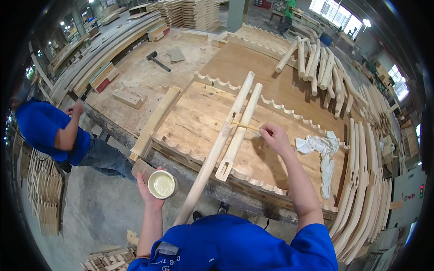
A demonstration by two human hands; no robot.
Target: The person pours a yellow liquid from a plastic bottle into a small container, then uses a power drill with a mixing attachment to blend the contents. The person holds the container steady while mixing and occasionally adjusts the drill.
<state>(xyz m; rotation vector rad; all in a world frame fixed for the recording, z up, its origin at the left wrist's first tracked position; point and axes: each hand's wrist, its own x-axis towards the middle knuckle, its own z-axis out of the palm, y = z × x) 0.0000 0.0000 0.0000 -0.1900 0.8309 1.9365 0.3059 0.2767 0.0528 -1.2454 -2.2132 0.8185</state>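
- The left hand [149, 192] cups a small round tub of pale glue [162, 184] from below, fingers closed around it, held out over the floor just off the bench edge [190, 169] — if the wrist tips, the glue would likely spill down the bench front or onto the floor.
- The right hand [274, 135] is closed in a pinch on a thin wooden stick [244, 127], whose far end touches the longer of two pale slotted wooden rails [224, 135] where they lie side by side on the bench.
- The longer rail overhangs the near edge and slopes down toward the person's body; a nudge from a knee or elbow could swing it and slide it off, or shift the spot being daubed.
- The shorter rail [239, 133] lies touching the long one — glue dragged across the seam could stick the two together.
- A white rag [321, 151] lies just right of the right hand, near enough to catch a sleeve or wet stick.
- Open room: bare plywood between the rails and the scalloped strip [289, 110], and to the left of the rails. To the right, stacked curved wooden parts [361, 180] hem in the bench edge.
- Another person in blue [49, 131] stands well apart at left; a hammer [157, 60] lies far back on the bench.
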